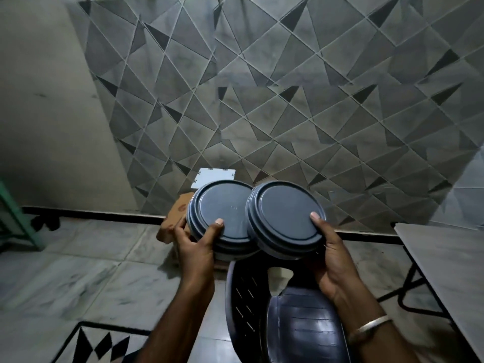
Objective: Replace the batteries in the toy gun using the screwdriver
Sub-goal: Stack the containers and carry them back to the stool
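Observation:
Two round containers with dark blue-grey lids are held up in front of me, side by side and touching. My left hand [195,242] grips the left container [222,208] at its near edge, thumb on the lid. My right hand [331,255] grips the right container [284,216] the same way; a metal bangle circles that wrist. No toy gun, screwdriver or batteries show anywhere in the view.
A dark plastic chair [288,323] stands right below my hands. A brown cardboard box [174,218] with a white panel [213,176] sits on the floor by the tiled wall. A table [445,260] edge juts in at right; a green frame [13,213] stands at left.

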`<state>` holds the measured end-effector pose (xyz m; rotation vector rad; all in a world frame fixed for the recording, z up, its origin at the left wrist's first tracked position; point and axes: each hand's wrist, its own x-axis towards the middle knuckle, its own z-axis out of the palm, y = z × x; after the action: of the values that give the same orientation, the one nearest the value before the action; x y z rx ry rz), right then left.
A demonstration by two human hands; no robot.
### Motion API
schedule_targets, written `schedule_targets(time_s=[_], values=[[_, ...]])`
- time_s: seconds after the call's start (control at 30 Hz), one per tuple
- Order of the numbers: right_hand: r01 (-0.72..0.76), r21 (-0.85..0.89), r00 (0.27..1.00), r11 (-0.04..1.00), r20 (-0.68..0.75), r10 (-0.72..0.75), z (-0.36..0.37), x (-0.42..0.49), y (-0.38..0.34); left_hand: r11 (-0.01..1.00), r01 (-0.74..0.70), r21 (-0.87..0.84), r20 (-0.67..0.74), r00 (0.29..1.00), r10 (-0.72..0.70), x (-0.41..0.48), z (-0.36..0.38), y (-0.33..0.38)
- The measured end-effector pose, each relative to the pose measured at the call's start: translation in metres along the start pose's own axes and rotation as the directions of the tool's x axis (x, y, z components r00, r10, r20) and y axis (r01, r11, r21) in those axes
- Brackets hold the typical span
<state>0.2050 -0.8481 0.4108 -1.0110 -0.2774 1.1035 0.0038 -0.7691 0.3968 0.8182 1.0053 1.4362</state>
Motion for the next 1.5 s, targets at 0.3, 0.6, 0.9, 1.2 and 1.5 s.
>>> schedule_targets(time_s=[0.3,0.6,0.9,1.2,1.5], values=[[-0.016,-0.045,0.996,0.999,0.088,0.02,0.086,0.027,0.045,1.0,0.01,0.016,-0.131,0.991,-0.008,0.048,-0.069,0.02],[-0.073,0.017,0.984,0.997,0.162,0.07,0.141,0.099,0.08,0.998,-0.025,0.065,-0.188,0.982,0.037,0.126,-0.078,0.033],[-0.068,0.002,0.993,0.998,0.099,0.068,0.168,0.17,0.076,0.999,-0.018,0.046,-0.186,0.982,0.027,0.202,-0.053,0.018],[-0.018,-0.002,1.0,1.0,-0.025,0.018,0.204,0.225,0.101,0.998,0.033,0.054,-0.089,0.996,-0.028,0.302,-0.056,-0.001],[0.069,-0.009,0.995,0.998,-0.073,-0.069,0.271,0.277,0.133,0.996,0.087,0.009,0.062,0.994,-0.088,0.421,-0.069,0.0]])
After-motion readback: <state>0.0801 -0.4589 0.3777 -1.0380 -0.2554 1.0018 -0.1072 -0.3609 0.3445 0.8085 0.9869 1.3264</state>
